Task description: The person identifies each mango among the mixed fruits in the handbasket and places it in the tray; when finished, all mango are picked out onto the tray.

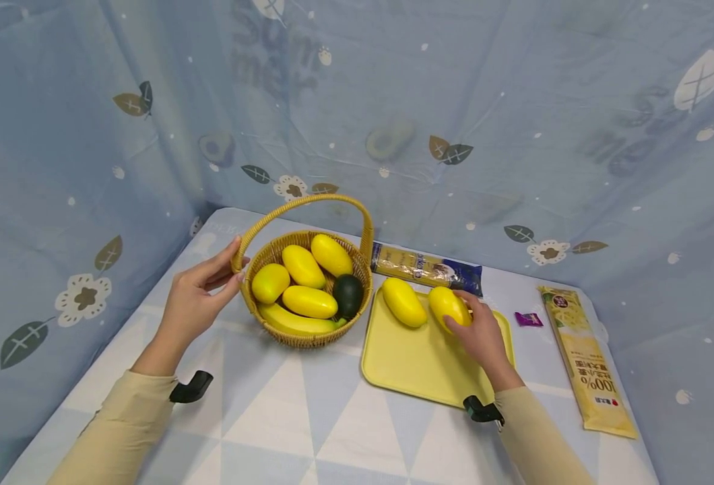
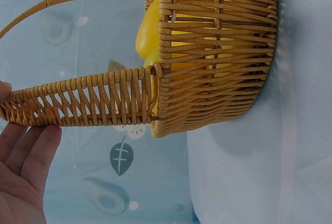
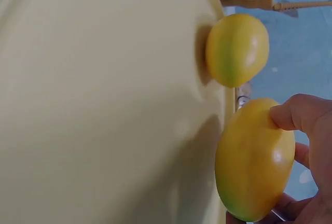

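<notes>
My left hand point(image 1: 198, 289) pinches the left side of the handle of a wicker basket point(image 2: 218, 79), thumb on one face and fingertips on the other. Inside the basket lie several yellow mangoes point(image 1: 304, 267), a banana point(image 1: 296, 323) and a dark green avocado point(image 1: 347, 296). My right hand point(image 1: 481, 333) grips a yellow mango point(image 3: 254, 159) with a greenish end, over the back of a yellow tray point(image 1: 417, 364). Whether that mango touches the tray I cannot tell. Beside it on the tray, to the left, sits another mango point(image 1: 404, 302).
Behind the tray lies a blue and gold pasta packet point(image 1: 426, 268). A small purple wrapped candy point(image 1: 528, 319) is right of the tray, and a long yellow noodle packet point(image 1: 586, 360) lies along the table's right side. Patterned blue cloth point(image 1: 357, 101) hangs around the table.
</notes>
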### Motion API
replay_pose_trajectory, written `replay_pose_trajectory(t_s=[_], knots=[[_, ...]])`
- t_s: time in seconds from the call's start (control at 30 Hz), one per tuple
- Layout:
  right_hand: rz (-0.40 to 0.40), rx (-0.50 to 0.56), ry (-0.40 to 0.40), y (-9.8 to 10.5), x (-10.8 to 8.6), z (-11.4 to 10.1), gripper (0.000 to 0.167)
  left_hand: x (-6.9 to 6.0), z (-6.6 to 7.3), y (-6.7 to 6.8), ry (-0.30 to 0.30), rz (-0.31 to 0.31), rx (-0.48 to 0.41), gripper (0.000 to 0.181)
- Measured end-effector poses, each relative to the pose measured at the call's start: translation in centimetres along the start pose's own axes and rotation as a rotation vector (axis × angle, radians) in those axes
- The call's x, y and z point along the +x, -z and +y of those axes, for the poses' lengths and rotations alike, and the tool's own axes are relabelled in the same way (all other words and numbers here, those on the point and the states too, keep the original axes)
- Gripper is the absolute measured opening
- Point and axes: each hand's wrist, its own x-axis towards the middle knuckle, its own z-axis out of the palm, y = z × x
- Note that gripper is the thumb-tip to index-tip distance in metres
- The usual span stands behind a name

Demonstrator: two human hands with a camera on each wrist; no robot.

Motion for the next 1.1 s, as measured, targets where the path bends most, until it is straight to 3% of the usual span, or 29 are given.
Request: replay_pose_trajectory(t_s=[1.1], knots=[[0.009, -0.087, 0.018, -0.8, 0.5, 1.2, 0.067, 0.0, -0.1, 0.0, 0.025, -0.003, 0.016, 0.078]])
